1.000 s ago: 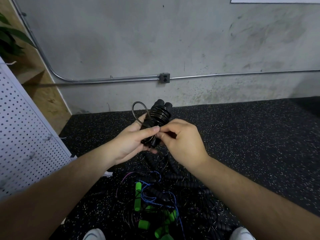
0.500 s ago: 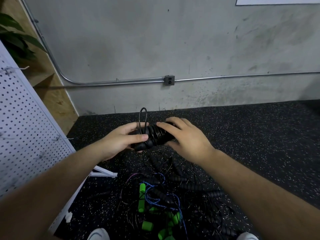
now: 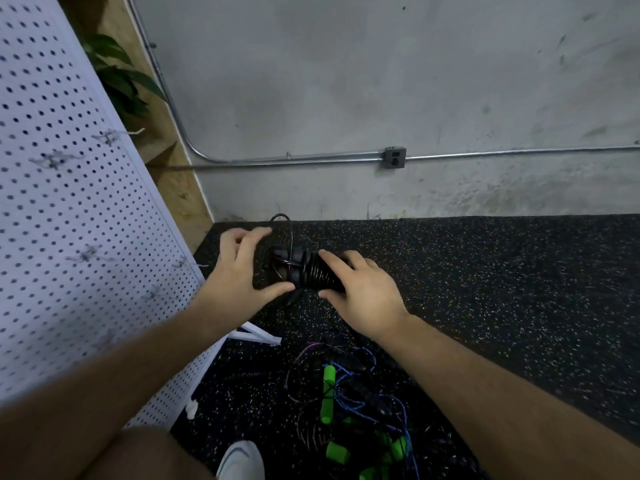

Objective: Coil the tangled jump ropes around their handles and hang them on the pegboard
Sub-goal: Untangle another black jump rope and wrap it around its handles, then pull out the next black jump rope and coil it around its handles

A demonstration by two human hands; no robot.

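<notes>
A black jump rope [image 3: 304, 270], coiled tight around its two foam handles, is held sideways above the floor. My right hand [image 3: 360, 289] grips its right half, fingers over the coils and thumb below. My left hand [image 3: 235, 271] is at the bundle's left end with its fingers spread and straight; only the thumb tip is near the handles. A small loop of cord [image 3: 282, 218] sticks up from that end. The white pegboard [image 3: 69, 220] leans at the left, with wire hooks [image 3: 107, 136] on it. More tangled ropes [image 3: 349, 382] with green handles [image 3: 327, 393] lie below my arms.
Black speckled rubber flooring [image 3: 502, 289] runs to a grey concrete wall with a metal conduit and outlet box [image 3: 394, 162]. A plant [image 3: 117, 74] stands behind the pegboard. My white shoe [image 3: 240, 459] is at the bottom edge.
My view has turned left toward the pegboard. The bundle went from upright to lying sideways. My left hand has let go of it and spread its fingers; my right hand keeps its hold.
</notes>
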